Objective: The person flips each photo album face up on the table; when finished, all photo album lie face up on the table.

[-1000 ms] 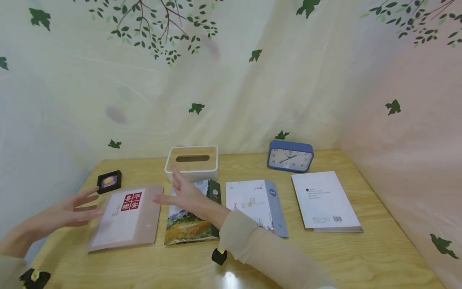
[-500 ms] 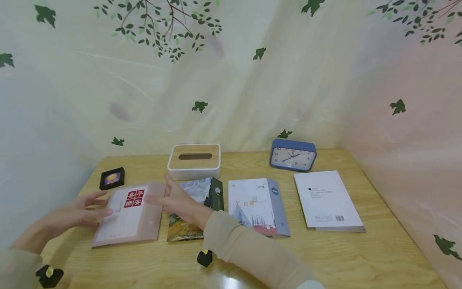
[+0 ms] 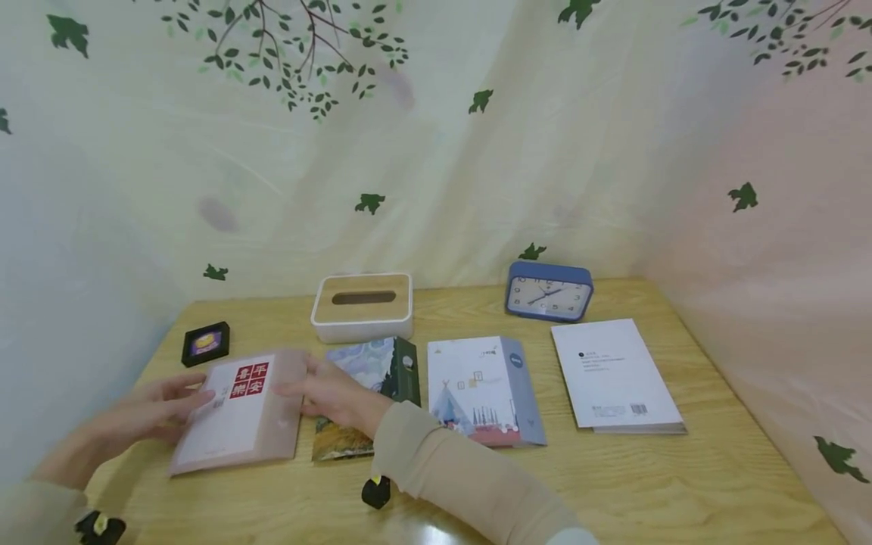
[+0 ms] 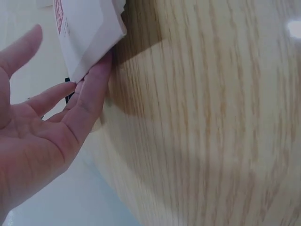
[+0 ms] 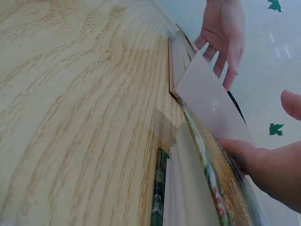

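On the table: a light wooden tabletop (image 3: 613, 484) with visible grain is seen, and glare is caught near the front edge.
Room: the table is enclosed at the back and both sides by a pale curtain (image 3: 477, 166) printed with green leaves and branches.
Books: four are counted, laid flat in a row — a pink-covered book with a red seal (image 3: 238, 412) at the left, a painted-cover book (image 3: 371, 375) just beside it, a white and grey-blue book (image 3: 480, 386), and a white book (image 3: 613, 375) at the right.
Other things: one tissue box with a wooden lid (image 3: 363, 306), one blue alarm clock (image 3: 548, 291) and one small black box (image 3: 206, 343) are set behind the row.
Left hand (image 3: 139, 416): the pink book's left edge is touched by straight, spread fingers; nothing is gripped.
Right hand (image 3: 334, 393): the pink book's right edge, slightly lifted, is held by the fingertips, the fingers barely bent.
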Demonstrator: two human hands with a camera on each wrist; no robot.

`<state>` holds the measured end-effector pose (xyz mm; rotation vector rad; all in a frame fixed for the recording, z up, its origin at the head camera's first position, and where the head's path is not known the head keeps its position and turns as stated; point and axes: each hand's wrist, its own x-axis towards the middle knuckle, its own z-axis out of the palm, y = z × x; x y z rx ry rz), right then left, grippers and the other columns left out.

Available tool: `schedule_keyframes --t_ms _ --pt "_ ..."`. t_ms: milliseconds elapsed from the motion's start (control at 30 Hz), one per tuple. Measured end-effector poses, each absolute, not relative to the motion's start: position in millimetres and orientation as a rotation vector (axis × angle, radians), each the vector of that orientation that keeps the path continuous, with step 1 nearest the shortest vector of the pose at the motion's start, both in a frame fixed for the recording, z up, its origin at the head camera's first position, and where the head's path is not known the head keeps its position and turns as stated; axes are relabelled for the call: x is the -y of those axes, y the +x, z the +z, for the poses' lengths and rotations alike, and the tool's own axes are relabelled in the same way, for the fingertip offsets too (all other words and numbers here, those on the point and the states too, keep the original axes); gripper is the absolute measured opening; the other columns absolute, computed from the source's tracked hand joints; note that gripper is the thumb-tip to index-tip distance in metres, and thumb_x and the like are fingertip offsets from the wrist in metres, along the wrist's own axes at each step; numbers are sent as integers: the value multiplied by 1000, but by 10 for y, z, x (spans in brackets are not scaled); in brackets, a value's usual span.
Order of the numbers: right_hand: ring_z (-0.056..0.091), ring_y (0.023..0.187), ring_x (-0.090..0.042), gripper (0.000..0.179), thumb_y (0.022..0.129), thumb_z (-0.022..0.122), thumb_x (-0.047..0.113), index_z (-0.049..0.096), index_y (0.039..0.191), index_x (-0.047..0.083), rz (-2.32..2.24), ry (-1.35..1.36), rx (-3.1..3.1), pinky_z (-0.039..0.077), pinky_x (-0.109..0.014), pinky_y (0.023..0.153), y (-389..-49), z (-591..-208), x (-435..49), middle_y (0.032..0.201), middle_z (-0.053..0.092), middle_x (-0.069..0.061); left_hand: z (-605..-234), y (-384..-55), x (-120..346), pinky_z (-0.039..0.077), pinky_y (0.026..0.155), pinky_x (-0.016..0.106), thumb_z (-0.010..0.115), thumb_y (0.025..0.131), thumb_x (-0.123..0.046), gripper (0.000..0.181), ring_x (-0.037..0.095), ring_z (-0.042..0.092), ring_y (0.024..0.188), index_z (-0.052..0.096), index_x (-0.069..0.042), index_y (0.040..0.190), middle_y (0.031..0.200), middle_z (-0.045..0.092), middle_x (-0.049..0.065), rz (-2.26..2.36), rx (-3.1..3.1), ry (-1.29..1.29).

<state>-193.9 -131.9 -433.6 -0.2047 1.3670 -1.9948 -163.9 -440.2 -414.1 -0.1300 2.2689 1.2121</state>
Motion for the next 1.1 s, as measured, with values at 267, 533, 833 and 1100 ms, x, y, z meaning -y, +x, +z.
schedule_keyframes --t_ms 267,533,833,1100 --pt "55 128 -28 51 93 63 -5 55 143 4 -2015 -118 -1386 43 -55 108 -1850 -4392 1351 135 61 -8 -4173 -1586 4304 59 86 42 69 99 -23 91 21 65 104 8 12 156 133 59 24 1354 -2203 -203" --pt "45 138 -36 53 95 62 -4 51 146 0 -2074 18 -1376 43 -59 106 -1808 -4370 1423 147 52 -15 -4105 -1609 4237 60 81 44 73 96 -23 92 23 67 97 13 12 155 129 59 27 1279 -2264 -228" --pt "42 140 -36 57 89 62 -7 51 145 -2 -2094 83 -1393 43 -62 105 -1795 -4332 1469 148 50 -16 -4097 -1606 4241 60 84 45 76 94 -26 95 24 67 102 14 10 157 138 51 35 1275 -2245 -280" --pt "59 123 -26 49 92 60 0 59 140 5 -2079 106 -1431 48 -59 101 -1916 -4362 1368 118 68 -10 -4232 -1671 4171 59 86 44 76 94 -24 93 23 66 103 16 7 157 144 44 37 1357 -2236 -247"
